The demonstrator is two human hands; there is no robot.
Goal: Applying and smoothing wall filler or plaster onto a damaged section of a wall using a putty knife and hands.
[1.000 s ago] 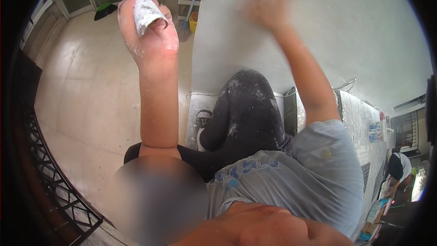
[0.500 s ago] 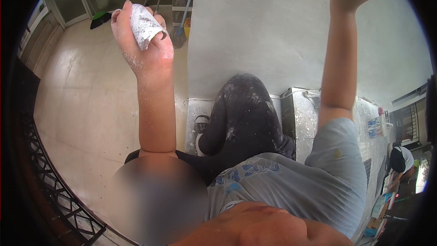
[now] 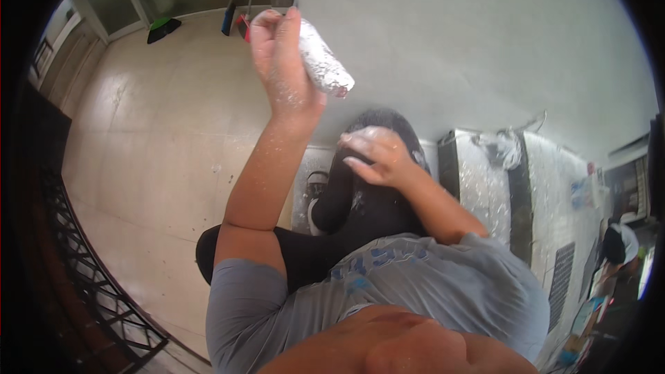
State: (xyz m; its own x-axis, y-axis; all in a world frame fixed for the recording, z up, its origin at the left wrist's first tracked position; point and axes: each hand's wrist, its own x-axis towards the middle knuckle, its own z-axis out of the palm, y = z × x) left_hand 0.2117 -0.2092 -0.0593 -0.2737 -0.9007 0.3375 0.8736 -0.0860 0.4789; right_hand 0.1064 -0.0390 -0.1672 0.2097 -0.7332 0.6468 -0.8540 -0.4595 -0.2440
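Note:
My left hand is raised in front of the pale wall, dusted white, and closed around a white, dust-coated roll whose end points toward the wall. My right hand, also powdery, rests with loose fingers on my raised knee in dark trousers. It holds nothing. My grey shirt fills the lower part of the view.
Beige floor tiles spread to the left. A green dustpan and blue and red tool handles lie at the far wall. A black metal railing runs along the lower left. Plastic-covered furniture stands right, with another person beyond.
My right hand has dropped from high on the wall down onto my knee. My left hand has swung right toward the wall with the roll.

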